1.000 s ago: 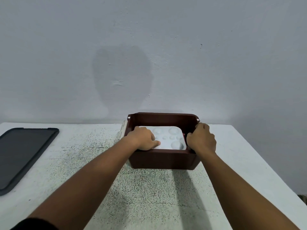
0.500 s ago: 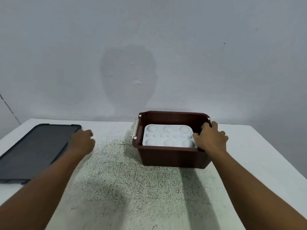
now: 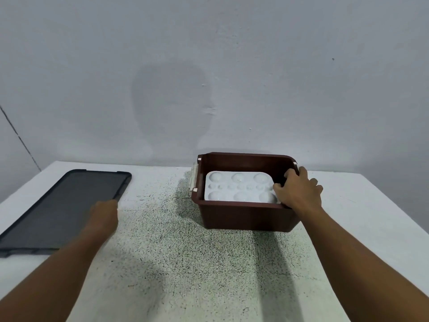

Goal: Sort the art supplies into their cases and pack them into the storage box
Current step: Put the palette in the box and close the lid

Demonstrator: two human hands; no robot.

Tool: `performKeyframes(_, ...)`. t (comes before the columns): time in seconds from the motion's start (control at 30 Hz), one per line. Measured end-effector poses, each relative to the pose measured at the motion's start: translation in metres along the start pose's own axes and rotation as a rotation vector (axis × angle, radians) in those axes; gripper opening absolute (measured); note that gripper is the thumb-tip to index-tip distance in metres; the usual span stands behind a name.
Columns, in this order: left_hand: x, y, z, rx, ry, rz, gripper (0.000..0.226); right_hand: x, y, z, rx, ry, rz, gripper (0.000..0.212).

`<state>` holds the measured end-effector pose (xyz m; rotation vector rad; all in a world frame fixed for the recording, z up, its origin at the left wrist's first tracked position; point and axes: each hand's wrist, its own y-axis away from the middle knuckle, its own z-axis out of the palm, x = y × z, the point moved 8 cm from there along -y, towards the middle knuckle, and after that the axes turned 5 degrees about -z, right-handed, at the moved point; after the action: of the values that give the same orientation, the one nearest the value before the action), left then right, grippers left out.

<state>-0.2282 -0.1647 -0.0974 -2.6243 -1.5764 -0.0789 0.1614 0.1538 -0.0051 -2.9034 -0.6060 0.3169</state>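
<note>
Leftward goes the left hand [image 3: 105, 211], out of the storage box [image 3: 246, 214] and across the speckled table [image 3: 185, 263] to the near right edge of the dark lid [image 3: 62, 205]. It reaches that edge now, fingers hidden behind the knuckles, so I cannot tell whether it has taken hold. Over on the other side, the right hand [image 3: 298, 194] has not budged: fingers curled over the box's right rim, thumb inside, clamping it, probably to keep the box from sliding while the lid comes over. Inside, the white paint palette [image 3: 239, 190] lies flat, wells up, filling the opening. Packing looks finished; closing the box seems the step in hand.
</note>
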Motion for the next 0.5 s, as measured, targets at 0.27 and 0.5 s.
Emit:
performKeyframes(0.27, 0.029, -0.001, -0.061, 0.256, -0.211, -0.015, 0.024, -0.002, 0.0, 0.0, -0.007, 0.011, -0.013, 0.042)
performKeyframes(0.5, 0.099, 0.026, -0.144, 0.538, 0.131, 0.16, 0.026, -0.001, 0.0, -0.001, -0.013, -0.011, -0.023, 0.04)
